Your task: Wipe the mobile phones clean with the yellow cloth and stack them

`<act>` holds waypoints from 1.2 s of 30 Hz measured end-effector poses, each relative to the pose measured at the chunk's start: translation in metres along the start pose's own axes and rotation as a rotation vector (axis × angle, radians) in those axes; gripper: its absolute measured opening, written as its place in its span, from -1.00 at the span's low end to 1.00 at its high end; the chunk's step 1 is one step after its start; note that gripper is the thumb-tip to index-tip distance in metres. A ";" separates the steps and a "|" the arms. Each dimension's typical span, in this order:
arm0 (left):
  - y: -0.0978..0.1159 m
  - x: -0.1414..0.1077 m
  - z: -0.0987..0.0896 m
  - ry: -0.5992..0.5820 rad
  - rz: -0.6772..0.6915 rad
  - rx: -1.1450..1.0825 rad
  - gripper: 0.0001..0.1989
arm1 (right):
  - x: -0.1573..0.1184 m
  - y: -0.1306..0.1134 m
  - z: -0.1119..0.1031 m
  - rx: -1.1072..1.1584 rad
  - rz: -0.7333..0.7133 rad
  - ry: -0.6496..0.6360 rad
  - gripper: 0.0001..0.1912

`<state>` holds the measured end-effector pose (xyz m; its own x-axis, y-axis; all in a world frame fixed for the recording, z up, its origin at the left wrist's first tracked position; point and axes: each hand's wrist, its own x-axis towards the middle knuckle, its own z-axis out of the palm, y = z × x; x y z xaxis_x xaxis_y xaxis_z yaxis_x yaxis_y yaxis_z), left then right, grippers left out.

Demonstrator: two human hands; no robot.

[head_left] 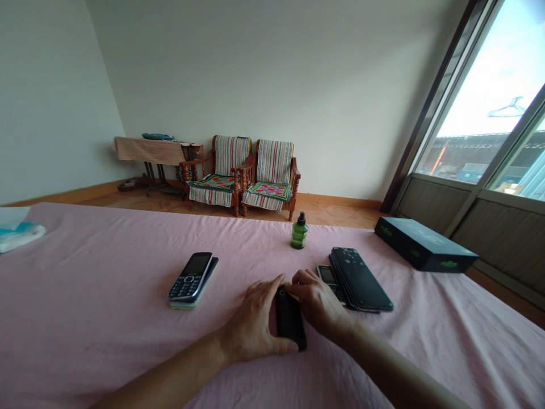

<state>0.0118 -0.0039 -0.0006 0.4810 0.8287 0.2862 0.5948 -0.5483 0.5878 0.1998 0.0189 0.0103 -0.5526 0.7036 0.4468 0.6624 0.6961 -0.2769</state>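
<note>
A black mobile phone (291, 321) lies on the pink cloth between my hands, its camera end away from me. My left hand (251, 318) grips it along the left side, thumb at the near end and fingers at the far end. The fingers of my right hand (317, 298) are bent and pressed against the phone's far right corner; the fingertips are partly hidden. To the left, a keypad phone (192, 278) rests on top of another flat device. Beside my right hand lie a small keypad phone (327, 275) and a stack of dark smartphones (361, 281).
A green spray bottle (299, 232) stands near the far edge of the pink cloth (106, 255). At the right is a black box (426, 244), at the far left a white and blue packet (21, 236). Two wooden chairs (268, 170) and a covered table (149, 150) stand beyond.
</note>
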 end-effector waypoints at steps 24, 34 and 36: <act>-0.001 -0.001 0.003 0.039 -0.021 -0.015 0.28 | 0.009 -0.007 0.007 0.090 0.025 0.023 -0.75; -0.004 0.000 0.007 0.059 0.013 -0.013 0.28 | -0.021 -0.027 0.007 0.293 -0.020 0.008 -0.75; -0.003 0.000 0.005 0.044 -0.011 -0.020 0.28 | -0.011 -0.021 0.007 0.258 -0.005 0.005 -0.74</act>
<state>0.0136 -0.0029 -0.0064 0.4452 0.8393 0.3121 0.5868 -0.5367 0.6063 0.1879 -0.0025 0.0055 -0.5526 0.6996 0.4531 0.5084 0.7137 -0.4818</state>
